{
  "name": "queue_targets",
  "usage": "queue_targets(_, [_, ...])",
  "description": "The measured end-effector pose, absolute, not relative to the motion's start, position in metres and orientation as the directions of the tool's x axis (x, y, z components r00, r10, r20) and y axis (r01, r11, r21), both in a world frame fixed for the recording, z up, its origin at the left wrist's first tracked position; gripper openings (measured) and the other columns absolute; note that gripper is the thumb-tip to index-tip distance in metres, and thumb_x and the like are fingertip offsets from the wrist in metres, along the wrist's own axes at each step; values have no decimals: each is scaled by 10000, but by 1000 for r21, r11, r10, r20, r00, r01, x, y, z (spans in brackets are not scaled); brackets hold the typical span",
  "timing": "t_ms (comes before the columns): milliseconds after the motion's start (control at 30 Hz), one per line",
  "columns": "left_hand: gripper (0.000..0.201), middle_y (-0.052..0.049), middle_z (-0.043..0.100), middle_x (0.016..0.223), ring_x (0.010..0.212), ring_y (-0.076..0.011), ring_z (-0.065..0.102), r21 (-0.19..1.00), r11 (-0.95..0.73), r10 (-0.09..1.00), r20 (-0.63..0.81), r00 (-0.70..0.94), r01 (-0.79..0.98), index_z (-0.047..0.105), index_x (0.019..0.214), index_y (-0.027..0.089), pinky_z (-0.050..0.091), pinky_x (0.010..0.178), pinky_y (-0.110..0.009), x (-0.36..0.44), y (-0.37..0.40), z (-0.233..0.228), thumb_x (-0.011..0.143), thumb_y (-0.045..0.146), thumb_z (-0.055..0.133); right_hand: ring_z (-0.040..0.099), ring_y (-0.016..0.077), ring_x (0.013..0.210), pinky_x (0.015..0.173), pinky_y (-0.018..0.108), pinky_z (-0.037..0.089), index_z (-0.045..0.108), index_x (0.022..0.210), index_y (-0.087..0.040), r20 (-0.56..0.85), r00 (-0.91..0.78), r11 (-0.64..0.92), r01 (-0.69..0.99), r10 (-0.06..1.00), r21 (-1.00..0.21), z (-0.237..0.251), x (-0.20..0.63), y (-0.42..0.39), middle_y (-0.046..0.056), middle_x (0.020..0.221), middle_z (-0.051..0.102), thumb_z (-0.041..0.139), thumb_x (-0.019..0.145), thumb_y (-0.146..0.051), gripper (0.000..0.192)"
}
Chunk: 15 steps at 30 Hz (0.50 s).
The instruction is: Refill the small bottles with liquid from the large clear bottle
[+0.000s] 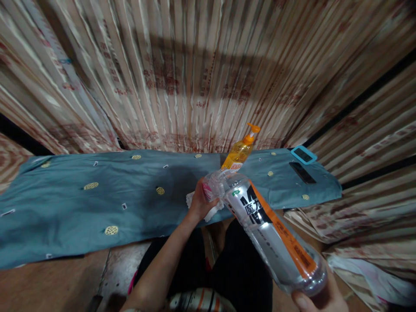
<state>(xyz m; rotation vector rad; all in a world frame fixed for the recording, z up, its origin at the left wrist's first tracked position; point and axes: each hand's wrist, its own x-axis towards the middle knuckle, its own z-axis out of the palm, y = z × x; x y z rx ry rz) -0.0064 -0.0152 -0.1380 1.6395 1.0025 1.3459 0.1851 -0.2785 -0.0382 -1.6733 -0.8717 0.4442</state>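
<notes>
My right hand (320,294) grips the base of a large clear plastic bottle (276,242) with a silver and orange label. The bottle is tilted, its narrower end pointing up and left. My left hand (201,201) is wrapped round a clear plastic container (212,184) with pink marks, possibly a cup or small bottle. The two meet or overlap in view, and whether they touch I cannot tell. Below my left hand a white tissue or cloth (212,213) lies at the near edge of the cover. Just behind stands a pump bottle (238,151) of yellow liquid.
A teal cover (130,208) with yellow patterns spreads over the long narrow surface. At its right end lie a dark phone (303,172) and a blue-framed device (303,154). Pleated curtains (195,78) hang close behind and to the right. My legs (247,260) are below the near edge.
</notes>
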Motion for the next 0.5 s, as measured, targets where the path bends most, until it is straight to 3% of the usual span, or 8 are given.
queue_targets(300, [848, -127, 605, 1354, 1262, -329, 616, 910, -403, 912, 390, 127, 97, 439, 1395, 231, 478, 1135, -533, -7, -15, -141, 657, 287, 854, 760, 394, 1028, 795, 415, 641, 621, 1299, -212, 132, 560, -102, 367, 818, -925, -41, 223, -282, 110, 1128, 780, 947, 569, -496, 849])
queue_targets(500, [833, -135, 583, 1382, 1298, -343, 590, 925, -368, 925, 353, 138, 99, 461, 1387, 235, 446, 1162, -567, -7, -15, -140, 655, 301, 852, 773, 407, 984, 791, 445, 652, 628, 1262, -201, 108, 608, -136, 341, 787, -930, -31, 202, -276, 129, 1097, 790, 923, 580, -602, 844])
